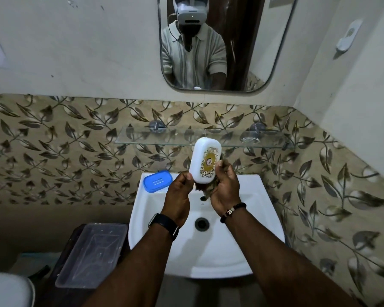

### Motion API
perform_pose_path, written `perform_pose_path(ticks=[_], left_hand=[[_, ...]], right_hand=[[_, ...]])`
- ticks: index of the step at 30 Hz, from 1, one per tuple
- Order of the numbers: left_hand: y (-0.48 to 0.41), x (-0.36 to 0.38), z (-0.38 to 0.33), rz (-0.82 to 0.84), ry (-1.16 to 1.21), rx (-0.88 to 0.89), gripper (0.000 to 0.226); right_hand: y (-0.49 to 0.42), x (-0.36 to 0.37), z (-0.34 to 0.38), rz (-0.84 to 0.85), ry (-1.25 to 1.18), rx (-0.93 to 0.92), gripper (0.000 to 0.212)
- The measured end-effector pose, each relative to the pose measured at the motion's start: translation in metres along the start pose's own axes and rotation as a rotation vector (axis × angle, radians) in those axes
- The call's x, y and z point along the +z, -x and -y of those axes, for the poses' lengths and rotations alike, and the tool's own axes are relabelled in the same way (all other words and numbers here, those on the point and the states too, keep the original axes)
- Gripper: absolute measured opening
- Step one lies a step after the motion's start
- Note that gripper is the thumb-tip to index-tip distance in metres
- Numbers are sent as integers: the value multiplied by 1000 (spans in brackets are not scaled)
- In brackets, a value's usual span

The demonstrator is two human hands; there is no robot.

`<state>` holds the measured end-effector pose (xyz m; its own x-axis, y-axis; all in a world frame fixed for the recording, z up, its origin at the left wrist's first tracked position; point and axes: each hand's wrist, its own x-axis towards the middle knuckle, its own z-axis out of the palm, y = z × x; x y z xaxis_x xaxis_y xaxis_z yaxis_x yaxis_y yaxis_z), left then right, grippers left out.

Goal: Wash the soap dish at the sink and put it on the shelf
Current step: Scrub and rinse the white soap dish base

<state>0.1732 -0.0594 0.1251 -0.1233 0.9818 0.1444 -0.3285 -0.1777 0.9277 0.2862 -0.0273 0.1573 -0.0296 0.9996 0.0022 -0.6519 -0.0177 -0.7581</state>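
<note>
One clear box [91, 253] sat nearest, low and well to the left of the left hand [179, 192]. Under both hands lay the white sink [264, 196], its drain [201, 224] just below the wrists. The left hand pinched the lower end of the soap dish [205, 160], thumb on the front face and fingers curled behind. It held the dish tilted above the knuckles, clear of the basin. The right hand [227, 189] cupped a brown scrubber [205, 191] against the dish's lower right edge, fingers bent round the wad. The hands hid any tap, so whether water ran could not be told. The dish looked like stiff, light plastic, smooth and glossy, so once wet or soapy it would probably be slippery. A pinch at one end seemed risky; a grip across the short sides, near the middle, would likely be safer. Whether it was a lid alone or a closed case could not be told. Beyond the left hand, a blue tray [157, 183] rested on the sink's rim. Past the fingertips, just behind the dish's top, ran the glass shelf [177, 138], and higher still the mirror [253, 41].
</note>
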Motion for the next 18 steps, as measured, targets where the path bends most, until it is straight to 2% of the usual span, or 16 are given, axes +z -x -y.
perform_pose_path(ticks=[3,5,7,10,12,15,17,18], left_hand=[[-1,-7,-4,-8,-16,-11,19],[-8,-15,-14,-67,65,3,30],[-17,-27,-27,-65,44,9,24],[-25,-43,-38,91,-226,-80,14],[-26,-48,-38,171,-257,-143,14],[-23,-40,-29,126,-140,-162,16],[-19,-34,-20,68,-55,-161,13],[-17,-31,-16,40,-25,-157,12]], right_hand=[[-6,-9,9,77,279,-74,11],[-12,-19,16,215,578,-154,16],[-18,-27,23,368,793,-202,18],[-28,-36,34,462,1052,-312,15],[-33,-39,37,474,1224,-469,16],[-33,-35,29,334,1278,-696,15],[-29,-31,15,74,1238,-700,14],[-26,-29,7,-68,1190,-640,16]])
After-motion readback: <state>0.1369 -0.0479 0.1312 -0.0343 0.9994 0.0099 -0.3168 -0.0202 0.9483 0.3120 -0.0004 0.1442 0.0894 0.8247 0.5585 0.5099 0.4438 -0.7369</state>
